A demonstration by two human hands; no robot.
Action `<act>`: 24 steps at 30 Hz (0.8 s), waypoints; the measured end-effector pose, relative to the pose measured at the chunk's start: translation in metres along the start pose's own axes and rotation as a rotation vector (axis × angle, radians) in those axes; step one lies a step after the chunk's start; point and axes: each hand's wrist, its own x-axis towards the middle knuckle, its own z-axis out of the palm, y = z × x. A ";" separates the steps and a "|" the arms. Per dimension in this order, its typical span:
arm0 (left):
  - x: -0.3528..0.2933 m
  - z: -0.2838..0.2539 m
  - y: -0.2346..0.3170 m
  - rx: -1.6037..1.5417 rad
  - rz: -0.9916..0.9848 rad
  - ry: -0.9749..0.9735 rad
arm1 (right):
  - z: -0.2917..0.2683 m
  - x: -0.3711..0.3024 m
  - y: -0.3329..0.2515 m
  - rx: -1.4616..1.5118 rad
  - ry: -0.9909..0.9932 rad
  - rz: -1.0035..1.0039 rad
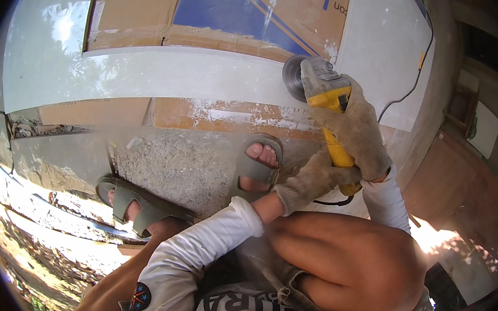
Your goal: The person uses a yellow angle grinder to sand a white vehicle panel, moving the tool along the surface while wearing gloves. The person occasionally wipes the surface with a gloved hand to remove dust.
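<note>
A yellow and grey angle grinder [328,98] is held in both my hands, its round disc [294,79] at the inner edge of a pale, glossy slab [217,57]. My right hand [358,125], in a dusty knit glove, is closed around the grinder's body just behind its head. Farther back, my gloved left hand [316,179] wraps the rear of the handle. The disc looks smooth and blurred; whether it touches the slab I cannot tell. A black power cord [333,202] leaves the grinder's rear end.
Cardboard with blue print [231,15] lies inside the slab's cut-out, dusted white. A cardboard strip [227,114] runs along the slab's near edge. My sandalled feet [258,160] stand on rough concrete [168,174]. A dark cable [414,85] with an orange part crosses the right side.
</note>
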 end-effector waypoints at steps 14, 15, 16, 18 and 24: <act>-0.023 -0.008 0.018 -0.077 0.042 0.069 | 0.011 0.000 -0.044 0.031 -0.070 -0.020; -0.023 -0.010 0.017 -0.077 0.055 0.080 | 0.011 0.002 -0.048 0.012 -0.096 -0.012; -0.024 -0.012 0.017 -0.066 0.072 0.097 | 0.011 0.003 -0.051 -0.004 -0.123 -0.026; -0.025 -0.014 0.016 -0.059 0.085 0.096 | 0.015 0.004 -0.054 -0.047 -0.115 -0.036; -0.025 -0.016 0.017 -0.070 0.070 0.071 | 0.019 0.008 -0.047 -0.079 -0.092 -0.044</act>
